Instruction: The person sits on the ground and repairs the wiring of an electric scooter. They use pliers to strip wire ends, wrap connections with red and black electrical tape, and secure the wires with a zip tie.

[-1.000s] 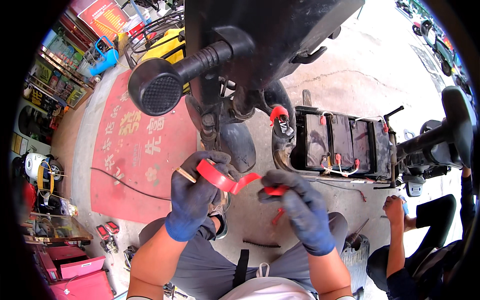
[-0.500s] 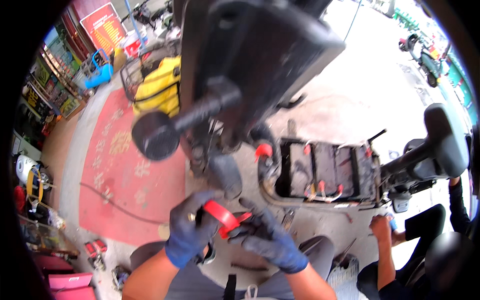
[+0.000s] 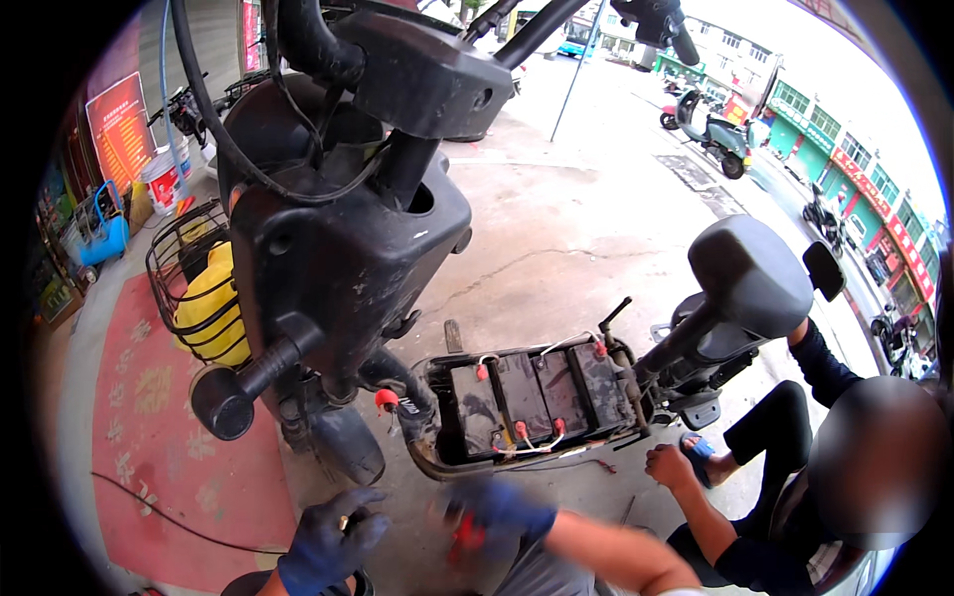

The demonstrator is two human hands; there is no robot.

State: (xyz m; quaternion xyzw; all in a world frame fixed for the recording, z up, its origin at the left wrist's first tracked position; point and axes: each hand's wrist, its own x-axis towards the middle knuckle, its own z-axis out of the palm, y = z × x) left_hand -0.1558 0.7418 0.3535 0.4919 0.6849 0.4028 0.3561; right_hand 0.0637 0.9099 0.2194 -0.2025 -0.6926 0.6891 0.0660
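- Left gloved hand (image 3: 333, 543), near left: half-curled by a small pale piece (image 3: 344, 521); cannot tell its grip.
- Right gloved hand (image 3: 505, 507), blurred, by a red thing (image 3: 465, 539): grip unclear.
- Batteries (image 3: 522, 395): farther off.

Printed characters (image 3: 154, 389) show on the red mat (image 3: 238, 497) (pale, worn ones), orange-red board (image 3: 117, 127) and red shopfront signs (image 3: 861, 185).

Bright daylight on cracked concrete floor (image 3: 566, 214), red mat (image 3: 204, 437) at left, green-fronted buildings (image 3: 798, 127) at upper right
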